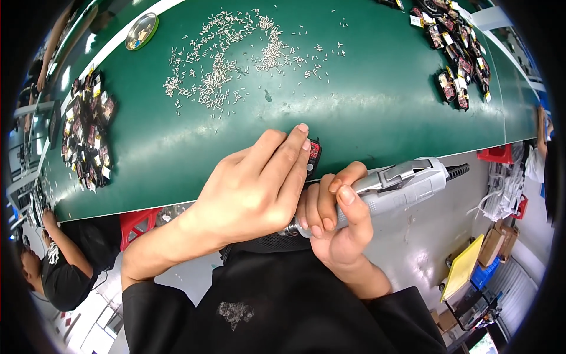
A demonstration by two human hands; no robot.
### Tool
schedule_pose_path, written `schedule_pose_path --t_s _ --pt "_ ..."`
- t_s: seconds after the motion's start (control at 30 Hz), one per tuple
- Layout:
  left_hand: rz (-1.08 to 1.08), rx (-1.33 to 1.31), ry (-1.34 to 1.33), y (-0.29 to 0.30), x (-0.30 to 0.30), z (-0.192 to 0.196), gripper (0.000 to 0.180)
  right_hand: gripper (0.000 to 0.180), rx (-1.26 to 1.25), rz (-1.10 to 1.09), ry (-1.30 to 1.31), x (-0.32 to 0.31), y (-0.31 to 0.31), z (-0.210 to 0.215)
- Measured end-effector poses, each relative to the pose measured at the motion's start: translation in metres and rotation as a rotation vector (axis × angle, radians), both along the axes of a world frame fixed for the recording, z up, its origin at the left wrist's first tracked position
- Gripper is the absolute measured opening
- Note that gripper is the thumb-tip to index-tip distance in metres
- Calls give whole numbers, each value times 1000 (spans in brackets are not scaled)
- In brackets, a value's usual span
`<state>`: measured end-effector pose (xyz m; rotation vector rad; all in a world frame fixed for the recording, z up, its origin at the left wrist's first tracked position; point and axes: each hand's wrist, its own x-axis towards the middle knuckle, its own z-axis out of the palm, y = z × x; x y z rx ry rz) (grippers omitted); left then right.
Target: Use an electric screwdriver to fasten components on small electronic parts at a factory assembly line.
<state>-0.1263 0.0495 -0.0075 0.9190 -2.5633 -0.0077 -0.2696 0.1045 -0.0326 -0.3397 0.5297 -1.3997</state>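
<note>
My right hand (339, 218) is wrapped round a grey electric screwdriver (410, 192) with a long lever on its side. The tool lies nearly level in front of my body, its nose end at the left, partly behind my left hand, and its black cord end at the right. At the table's near edge, my left hand (253, 183) has its fingers closed along a small black housing (314, 158) with a red circuit board in it. Most of that part is covered by the fingers, and my left thumb is hidden.
Loose small screws (218, 74) are scattered over the green table (365, 112). A round dish (141, 31) stands at the far left. Similar black housings lie piled at left (88, 133) and far right (457, 53). Another person (65, 259) sits at the left, beside a red stool (138, 224).
</note>
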Motion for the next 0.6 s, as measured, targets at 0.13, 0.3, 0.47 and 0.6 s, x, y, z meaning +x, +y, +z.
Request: schedule_pose_path --t_s 0.13,0.3,0.47,0.6 --pt "-48 -94 -35 2 1 -2 36 6 36 -27 68 8 -1 -2" --pt "-2 -106 -54 4 -5 0 34 10 69 -44 141 7 -3 -2" --pt "63 -48 -151 10 -9 6 33 8 -22 9 65 -3 -10 0" --pt "7 46 -153 8 -1 9 36 15 -238 109 112 -40 -33 30"
